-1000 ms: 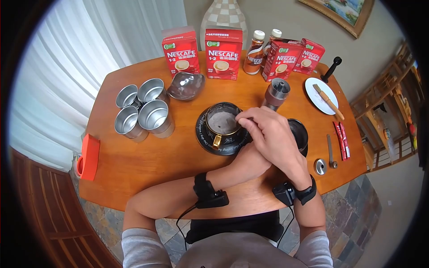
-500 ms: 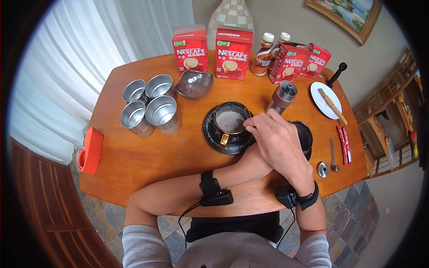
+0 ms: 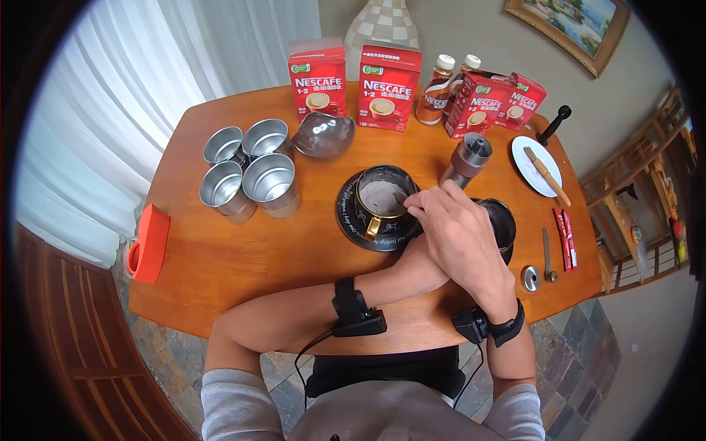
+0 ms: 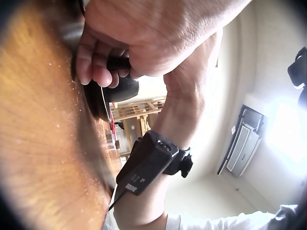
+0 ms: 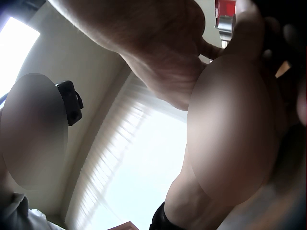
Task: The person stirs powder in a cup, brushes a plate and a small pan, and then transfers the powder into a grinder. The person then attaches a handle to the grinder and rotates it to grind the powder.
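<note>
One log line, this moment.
right hand: pinches apparent spoon in cup | left hand: crossed beneath right, grip unclear | cup: on saucer

A black cup [image 3: 392, 222], gold-rimmed and gold-handled, stands upright on a black, white-lettered saucer [image 3: 348, 219], its handle facing the near edge. Greyish contents [image 3: 380, 194] fill its lower part; a dark, largely hidden utensil [image 3: 400, 197] dips in at right.

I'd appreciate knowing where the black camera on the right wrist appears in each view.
Head: black camera, right of and below centre.
Left wrist: black camera, just below centre.
Right wrist: not in it.
Landmark shared by head and left wrist views: wooden table.
</note>
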`<act>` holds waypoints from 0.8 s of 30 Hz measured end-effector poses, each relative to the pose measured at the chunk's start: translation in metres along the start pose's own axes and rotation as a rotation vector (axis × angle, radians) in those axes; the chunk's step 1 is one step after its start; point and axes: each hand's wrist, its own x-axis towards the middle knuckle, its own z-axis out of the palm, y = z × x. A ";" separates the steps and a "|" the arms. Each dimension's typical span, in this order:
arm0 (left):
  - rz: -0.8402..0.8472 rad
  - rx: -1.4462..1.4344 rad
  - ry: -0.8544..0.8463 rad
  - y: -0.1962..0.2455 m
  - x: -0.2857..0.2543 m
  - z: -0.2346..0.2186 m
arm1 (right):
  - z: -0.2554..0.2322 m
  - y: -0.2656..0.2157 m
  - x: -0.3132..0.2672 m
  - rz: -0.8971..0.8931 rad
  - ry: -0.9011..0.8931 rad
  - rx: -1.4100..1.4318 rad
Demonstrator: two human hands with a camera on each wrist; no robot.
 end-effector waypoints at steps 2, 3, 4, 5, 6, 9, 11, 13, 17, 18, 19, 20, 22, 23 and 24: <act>-0.005 0.004 -0.013 0.001 0.000 -0.001 | 0.000 -0.001 0.000 0.003 0.003 0.001; -0.014 -0.001 -0.020 0.000 0.000 -0.001 | 0.000 -0.001 0.000 0.010 0.002 -0.005; -0.024 -0.007 -0.028 0.000 0.000 -0.001 | -0.001 -0.002 -0.001 0.016 0.001 -0.010; -0.034 -0.012 -0.035 0.001 0.000 -0.002 | -0.001 -0.002 -0.001 0.023 0.000 -0.015; -0.064 0.004 -0.063 0.001 0.001 -0.003 | -0.001 -0.001 -0.002 0.031 0.012 -0.015; -0.126 0.023 -0.127 0.001 0.006 -0.004 | -0.003 0.005 -0.007 0.050 0.053 -0.013; -0.134 -0.001 -0.141 0.001 0.008 -0.004 | -0.005 0.008 -0.010 0.049 0.086 -0.004; -0.131 0.025 -0.154 0.000 0.010 -0.004 | -0.007 0.006 -0.010 0.023 0.149 -0.004; -0.109 0.048 -0.126 0.000 0.009 -0.003 | -0.009 0.005 -0.013 0.009 0.124 0.006; -0.098 0.064 -0.139 0.001 0.009 -0.003 | -0.010 0.005 -0.014 0.008 0.134 -0.002; -0.086 0.079 -0.149 0.001 0.009 -0.004 | -0.011 0.005 -0.014 0.004 0.141 -0.010; -0.072 0.087 -0.153 0.001 0.009 -0.004 | -0.012 0.005 -0.015 0.000 0.148 -0.016; -0.038 0.096 -0.159 -0.001 0.009 -0.005 | -0.016 0.005 -0.017 0.017 0.149 0.039; -0.076 0.095 -0.176 0.004 0.010 -0.007 | -0.020 0.006 -0.018 0.027 0.153 0.063; -0.114 0.095 -0.193 0.014 0.012 -0.011 | -0.026 0.006 -0.020 0.085 0.204 0.102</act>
